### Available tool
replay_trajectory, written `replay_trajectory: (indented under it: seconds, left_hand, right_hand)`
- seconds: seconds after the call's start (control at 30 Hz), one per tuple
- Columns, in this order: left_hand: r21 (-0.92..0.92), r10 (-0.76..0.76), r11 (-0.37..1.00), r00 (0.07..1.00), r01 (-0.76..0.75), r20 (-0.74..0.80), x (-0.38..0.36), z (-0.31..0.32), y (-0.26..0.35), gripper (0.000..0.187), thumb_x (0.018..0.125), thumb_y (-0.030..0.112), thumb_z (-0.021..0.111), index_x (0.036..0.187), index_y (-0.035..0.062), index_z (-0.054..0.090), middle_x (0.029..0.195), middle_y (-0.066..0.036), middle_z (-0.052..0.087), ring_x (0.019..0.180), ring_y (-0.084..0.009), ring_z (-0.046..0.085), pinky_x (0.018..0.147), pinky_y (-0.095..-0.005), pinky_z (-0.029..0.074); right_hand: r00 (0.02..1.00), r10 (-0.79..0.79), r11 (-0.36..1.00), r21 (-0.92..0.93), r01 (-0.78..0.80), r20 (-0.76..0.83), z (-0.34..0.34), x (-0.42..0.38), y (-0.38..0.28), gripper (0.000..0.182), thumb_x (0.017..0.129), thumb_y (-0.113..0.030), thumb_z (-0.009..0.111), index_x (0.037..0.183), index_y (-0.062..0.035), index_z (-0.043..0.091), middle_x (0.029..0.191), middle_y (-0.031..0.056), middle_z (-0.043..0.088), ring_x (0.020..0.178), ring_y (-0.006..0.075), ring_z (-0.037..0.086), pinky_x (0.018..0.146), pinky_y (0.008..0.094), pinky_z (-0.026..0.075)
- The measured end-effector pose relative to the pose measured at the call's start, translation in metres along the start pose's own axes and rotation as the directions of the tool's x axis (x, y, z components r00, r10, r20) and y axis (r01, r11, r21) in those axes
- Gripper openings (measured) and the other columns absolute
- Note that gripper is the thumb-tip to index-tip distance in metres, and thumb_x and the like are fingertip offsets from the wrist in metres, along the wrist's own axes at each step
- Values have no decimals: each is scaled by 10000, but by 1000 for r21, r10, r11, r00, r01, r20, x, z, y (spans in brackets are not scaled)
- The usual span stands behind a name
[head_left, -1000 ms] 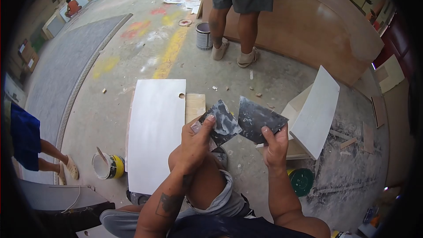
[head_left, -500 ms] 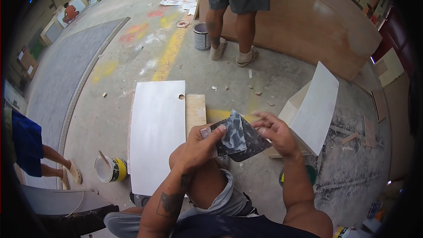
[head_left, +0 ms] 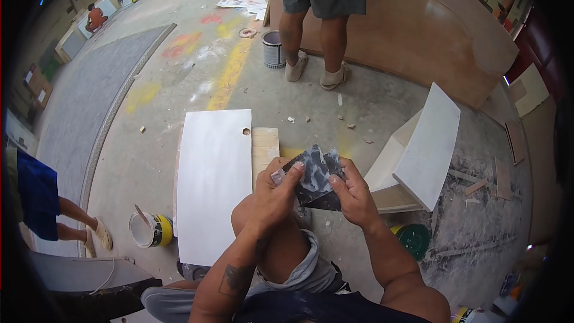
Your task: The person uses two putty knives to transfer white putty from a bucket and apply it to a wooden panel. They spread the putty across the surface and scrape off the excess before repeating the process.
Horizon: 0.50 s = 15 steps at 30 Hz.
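Observation:
Both my hands hold a worn, dark sheet of sandpaper [head_left: 315, 170], smeared with white dust and partly folded over, above my bent knee. My left hand [head_left: 278, 188] pinches its left side, thumb on top. On the opposite edge my right hand [head_left: 354, 194] grips with its thumb pressed on the face; the fingers behind are largely hidden. Just left of my hands lies a white panel [head_left: 215, 185] with a small round hole near its top corner. A pale wooden board [head_left: 265, 146] shows from under it.
To the right stands a white angled panel piece [head_left: 427, 149], with a green-lidded tub [head_left: 414, 240] near it. An open tub [head_left: 149, 230] with a stick sits left. A person [head_left: 320, 30] stands ahead by a metal can [head_left: 273, 51]; another person's legs [head_left: 75, 218] are at left.
My right hand has come in from the right and taken hold of the sheet's right edge. A flap that stuck out to the right is now folded in.

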<state>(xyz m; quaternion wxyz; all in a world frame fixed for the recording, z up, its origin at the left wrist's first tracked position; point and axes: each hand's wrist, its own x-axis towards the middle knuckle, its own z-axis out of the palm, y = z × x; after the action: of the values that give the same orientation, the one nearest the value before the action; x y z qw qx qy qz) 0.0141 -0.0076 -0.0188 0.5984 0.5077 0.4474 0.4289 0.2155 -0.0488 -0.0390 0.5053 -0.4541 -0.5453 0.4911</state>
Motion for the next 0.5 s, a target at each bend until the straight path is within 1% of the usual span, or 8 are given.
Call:
replay_trajectory:
  seconds: [0.03, 0.13, 0.23, 0.33, 0.43, 0.5]
  left_hand:
    - [15, -6, 1000, 1000, 6, -12, 0, 1, 0, 312, 1018, 285, 653, 1056, -23, 683, 861, -33, 682, 800, -86, 598, 720, -265, 493]
    - [-25, 54, 998, 995, -56, -81, 0, 8, -3, 325, 1012, 297, 660, 1022, -26, 696, 797, -11, 666, 739, -83, 582, 668, -271, 485]
    - [10, -11, 1000, 998, 12, -59, 1, 4, -6, 338, 1019, 294, 649, 1020, -38, 712, 785, -12, 675, 722, -82, 586, 659, -274, 494]
    - [-38, -53, 998, 999, 53, 10, -3, 2, 6, 347, 1029, 286, 633, 1038, -49, 723, 800, -27, 698, 740, -75, 601, 670, -267, 497]
    - [29, -44, 999, 998, 43, 38, -4, -5, 4, 348, 1037, 270, 622, 1065, -62, 722, 802, -37, 710, 736, -64, 602, 658, -258, 495]
    - [39, -58, 998, 997, 56, 45, -5, -6, 6, 344, 1036, 263, 627, 1067, -66, 720, 800, -41, 714, 730, -63, 608, 648, -252, 497]
  right_hand:
    - [999, -21, 998, -57, 19, -47, 2, 0, 1, 406, 1036, -106, 515, 1422, -6, 440, 1222, 134, 657, 1131, 191, 631, 984, 344, 473]
    - [998, -18, 959, -284, -2, -68, 4, -3, -7, 406, 1063, -98, 494, 1444, 20, 419, 1244, 117, 630, 1118, 151, 599, 990, 302, 465]
    - [997, -28, 918, -396, -1, -66, 7, -5, -16, 398, 1057, -111, 507, 1433, 6, 446, 1201, 133, 653, 1091, 165, 619, 963, 317, 484]
    - [998, -9, 919, -394, -18, -67, 9, -5, -13, 389, 1046, -111, 520, 1418, -8, 475, 1179, 151, 671, 1081, 186, 638, 957, 330, 491]
    - [999, 2, 903, -430, -22, -47, 11, -5, -18, 399, 1029, -93, 529, 1417, -16, 480, 1157, 175, 689, 1051, 224, 674, 942, 343, 500]
    - [1000, 13, 887, -460, -25, -28, 12, -4, -21, 414, 1015, -88, 541, 1418, -17, 478, 1140, 197, 693, 1040, 261, 688, 931, 354, 505]
